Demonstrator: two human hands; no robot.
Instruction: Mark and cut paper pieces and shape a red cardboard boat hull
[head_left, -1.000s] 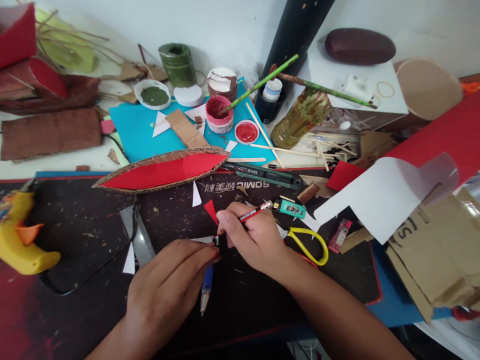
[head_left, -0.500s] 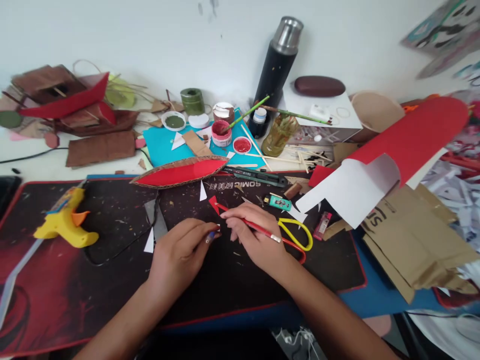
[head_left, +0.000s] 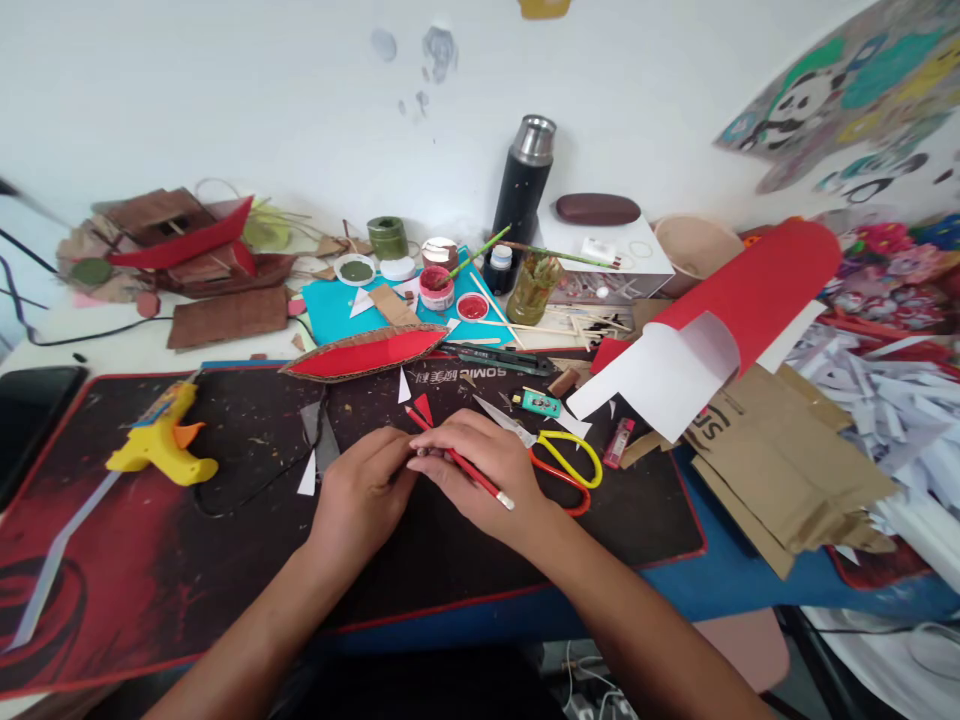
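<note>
A red pencil (head_left: 482,480) with a white eraser end lies in my right hand (head_left: 487,455), its tip pointing up and left over the mat. My left hand (head_left: 364,490) is closed, its fingertips pinching something small that is mostly hidden. The fingertips of both hands meet at that spot. Just beyond them rests a small red paper triangle (head_left: 423,407). Scissors (head_left: 571,460) with yellow and orange handles lie beside my right hand. Farther back is a boat-shaped cardboard piece (head_left: 367,352) with a red inside.
A yellow glue gun (head_left: 161,440) lies at left on the dark mat (head_left: 255,570). Behind stand paint pots (head_left: 436,288), a brush jar (head_left: 535,290) and a black thermos (head_left: 520,185). A red paper roll (head_left: 757,290) leans at right over cardboard (head_left: 795,470).
My right hand has moved left with the pencil, so the fingertips of both hands now meet. The small blue-and-white item at my left fingertips is now mostly covered. The view has tilted up.
</note>
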